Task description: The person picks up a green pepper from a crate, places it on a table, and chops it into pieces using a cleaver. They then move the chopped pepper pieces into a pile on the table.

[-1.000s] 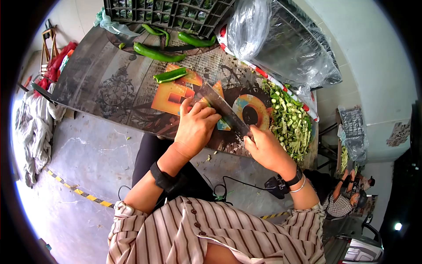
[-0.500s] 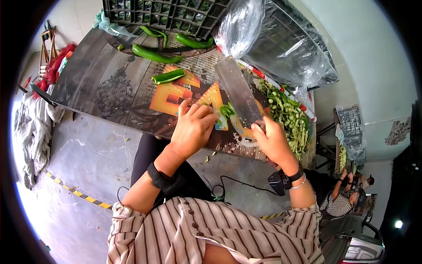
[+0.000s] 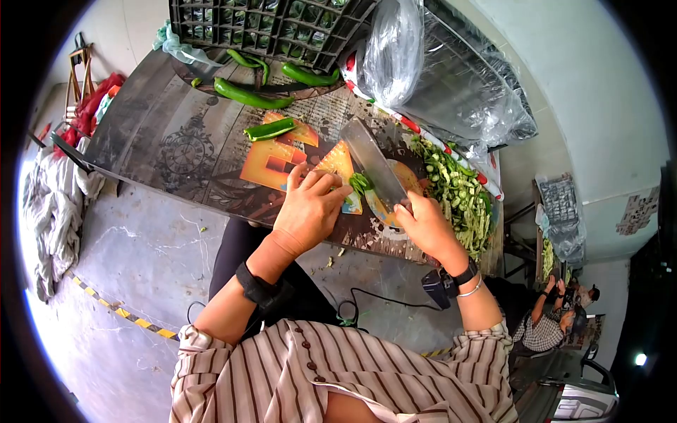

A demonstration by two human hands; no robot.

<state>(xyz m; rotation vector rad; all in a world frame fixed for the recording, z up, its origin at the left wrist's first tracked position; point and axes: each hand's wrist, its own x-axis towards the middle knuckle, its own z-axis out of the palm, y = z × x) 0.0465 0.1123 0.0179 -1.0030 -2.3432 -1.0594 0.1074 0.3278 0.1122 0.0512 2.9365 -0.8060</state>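
My right hand [image 3: 429, 224] grips the handle of a cleaver [image 3: 374, 156], its broad blade slanting away to the upper left. Just left of the blade, sliced green pepper [image 3: 360, 184] lies on the printed tabletop. My left hand [image 3: 309, 210] is closed, fingers curled down on the green pepper beside those slices; most of the held part is hidden under the fingers. Beyond the left hand lies a cut pepper piece [image 3: 270, 130]. Several whole green peppers [image 3: 250, 94] are farther back. A heap of chopped pepper [image 3: 457, 197] sits right of the cleaver.
A black plastic crate [image 3: 268, 28] holding peppers stands at the back. Beside it is a plastic-wrapped crate [image 3: 465, 84], edged by a red and white strip [image 3: 409, 123]. The near table edge [image 3: 176, 201] runs before my knees. Another person [image 3: 546, 324] sits far right.
The cleaver's blade has come down lower and closer to the slices, with my right hand shifting slightly left. My left hand stays nearly in place on the pepper.
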